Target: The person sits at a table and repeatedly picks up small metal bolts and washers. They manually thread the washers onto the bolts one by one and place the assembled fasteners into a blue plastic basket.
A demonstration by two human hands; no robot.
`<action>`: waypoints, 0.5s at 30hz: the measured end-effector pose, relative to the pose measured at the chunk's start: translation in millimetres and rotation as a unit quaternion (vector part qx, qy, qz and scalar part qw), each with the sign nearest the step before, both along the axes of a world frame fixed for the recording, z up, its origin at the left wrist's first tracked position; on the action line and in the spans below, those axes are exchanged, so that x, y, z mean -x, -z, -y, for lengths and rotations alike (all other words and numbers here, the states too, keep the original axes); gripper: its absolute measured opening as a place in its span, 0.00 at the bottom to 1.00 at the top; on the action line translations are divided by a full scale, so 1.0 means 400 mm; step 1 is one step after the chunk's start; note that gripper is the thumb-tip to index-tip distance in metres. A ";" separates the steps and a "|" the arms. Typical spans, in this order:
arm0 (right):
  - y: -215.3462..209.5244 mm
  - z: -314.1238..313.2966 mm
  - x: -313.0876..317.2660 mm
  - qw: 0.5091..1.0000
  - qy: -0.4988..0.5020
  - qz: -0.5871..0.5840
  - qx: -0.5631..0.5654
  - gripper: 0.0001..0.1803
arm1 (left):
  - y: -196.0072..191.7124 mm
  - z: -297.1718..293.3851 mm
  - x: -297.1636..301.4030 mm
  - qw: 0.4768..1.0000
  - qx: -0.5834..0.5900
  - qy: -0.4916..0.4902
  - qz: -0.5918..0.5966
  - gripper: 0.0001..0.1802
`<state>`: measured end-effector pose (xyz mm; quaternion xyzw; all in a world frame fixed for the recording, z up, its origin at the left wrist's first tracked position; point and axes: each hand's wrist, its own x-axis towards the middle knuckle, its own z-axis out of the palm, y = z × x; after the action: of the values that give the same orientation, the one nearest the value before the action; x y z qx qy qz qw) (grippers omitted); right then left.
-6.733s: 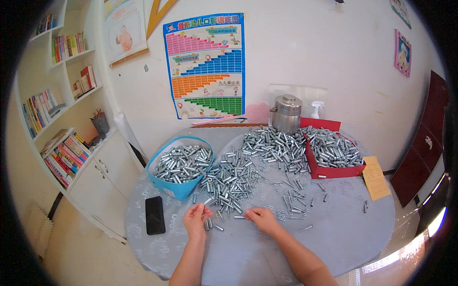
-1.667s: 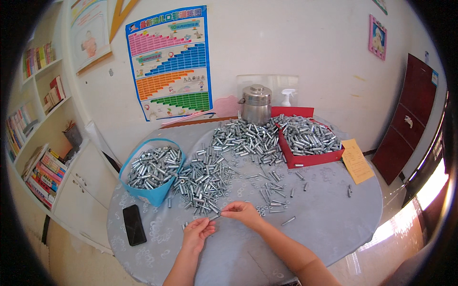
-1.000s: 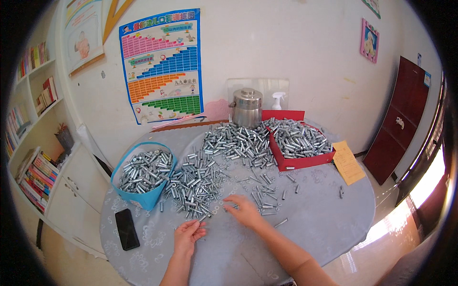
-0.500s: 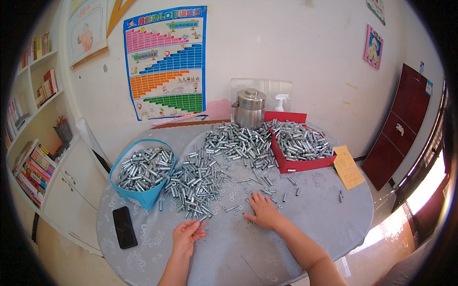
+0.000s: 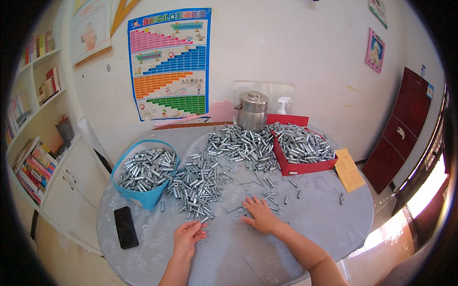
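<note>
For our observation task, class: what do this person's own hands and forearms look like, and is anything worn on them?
Left hand and right hand are ungloved. Left forearm and right forearm show no sleeve, watch or bracelet. Nail details are too small to tell.

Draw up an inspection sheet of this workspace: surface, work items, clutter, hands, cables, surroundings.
Surface: grey patterned tablecloth, partly covered.
Work items: metal parts heaped loose; blue bin and red box filled with more.
Clutter: black phone, yellow paper, steel canister.
Hands: left hand appears to pinch a metal piece; right hand palm down, fingers spread.
Cables: nothing seen.
Surroundings: white bookcase at left, colourful chart on back wall.
</note>
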<state>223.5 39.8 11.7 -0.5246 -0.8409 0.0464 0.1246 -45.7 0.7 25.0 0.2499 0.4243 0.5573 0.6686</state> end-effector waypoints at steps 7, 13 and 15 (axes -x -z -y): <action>0.014 -0.172 0.019 0.994 -0.036 -0.067 -0.072 0.25 | 0.001 0.000 0.001 1.000 0.001 0.002 0.003 0.10; 0.007 -0.275 0.066 0.983 0.036 -0.130 -0.126 0.13 | 0.001 -0.002 0.001 1.000 0.009 0.000 -0.001 0.09; 0.012 -0.291 0.076 0.982 0.045 -0.117 -0.140 0.10 | -0.003 -0.001 0.002 1.000 0.008 0.000 -0.001 0.09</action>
<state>193.0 156.3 6.9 -0.5304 -0.7943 -0.0161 0.2959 -46.4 1.0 26.1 0.2452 0.4294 0.5540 0.6698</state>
